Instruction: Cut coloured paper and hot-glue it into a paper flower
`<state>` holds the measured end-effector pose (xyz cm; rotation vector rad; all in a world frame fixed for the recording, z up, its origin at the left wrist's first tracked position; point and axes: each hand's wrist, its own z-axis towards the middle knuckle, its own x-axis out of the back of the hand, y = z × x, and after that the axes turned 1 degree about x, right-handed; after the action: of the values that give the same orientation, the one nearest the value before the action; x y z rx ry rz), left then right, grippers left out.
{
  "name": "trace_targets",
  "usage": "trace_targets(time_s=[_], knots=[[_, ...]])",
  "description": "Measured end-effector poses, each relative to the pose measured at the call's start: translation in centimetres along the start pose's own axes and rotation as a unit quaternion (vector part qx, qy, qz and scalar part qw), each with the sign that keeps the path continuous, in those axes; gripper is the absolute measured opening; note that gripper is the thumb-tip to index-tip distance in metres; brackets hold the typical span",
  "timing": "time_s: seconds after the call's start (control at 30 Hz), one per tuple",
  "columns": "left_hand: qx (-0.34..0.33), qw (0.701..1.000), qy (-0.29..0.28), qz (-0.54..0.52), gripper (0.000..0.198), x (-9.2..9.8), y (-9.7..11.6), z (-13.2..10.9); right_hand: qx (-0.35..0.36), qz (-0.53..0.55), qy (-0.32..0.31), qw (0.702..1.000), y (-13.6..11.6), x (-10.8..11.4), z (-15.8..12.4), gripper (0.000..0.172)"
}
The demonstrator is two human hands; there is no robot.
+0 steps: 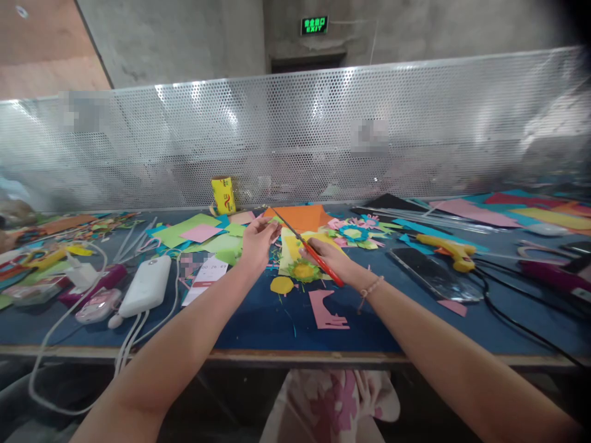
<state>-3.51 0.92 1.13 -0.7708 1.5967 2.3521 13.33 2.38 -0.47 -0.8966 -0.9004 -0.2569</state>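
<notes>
My right hand (327, 257) is closed round a pair of red-handled scissors (327, 264), whose dark blades point up and to the left. Beside the blades, my left hand (259, 239) pinches a small greenish piece of paper (276, 219), mostly hidden by the fingers. Below the hands lies a green and yellow paper flower (303, 271). A yellow paper disc (281, 285) is just left of it. Nearer the table edge rests a cut pink paper scrap (327, 309). Orange paper (302, 217) lies behind the hands.
A perforated metal screen (295, 147) runs along the back. A yellow glue gun (446, 249) and a dark phone (431, 274) lie at right, with black cables. A white power bank (145, 286) with white cables is at left. Colored paper sheets (198, 229) cover the back.
</notes>
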Motion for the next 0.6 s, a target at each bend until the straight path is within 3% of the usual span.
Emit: trace_targets(time_s=[0.6], knots=[[0.027, 1.000, -0.007, -0.011, 0.018, -0.3, -0.1, -0.3, -0.005, 0.078, -0.014, 0.997, -1.2, 0.0, -0.2, 0.040]])
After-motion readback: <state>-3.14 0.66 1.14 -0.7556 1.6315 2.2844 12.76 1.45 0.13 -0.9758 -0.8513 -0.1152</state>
